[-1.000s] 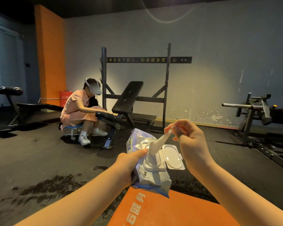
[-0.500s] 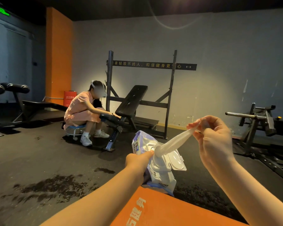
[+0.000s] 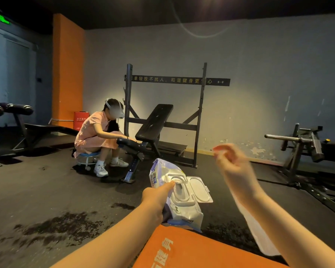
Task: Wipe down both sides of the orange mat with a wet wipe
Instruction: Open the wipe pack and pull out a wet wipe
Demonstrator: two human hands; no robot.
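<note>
Orange mat is lying on the floor beneath both hands: left hand is gripping the wipes pack over its far edge, right hand is pinching the dangling wet wipe.

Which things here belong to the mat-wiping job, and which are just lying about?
Job: orange mat; wet wipe held by the right hand; wipe pack, lid open, gripped by the left hand.
Lying about: incline bench; red box; weight machine; seated person.
</note>
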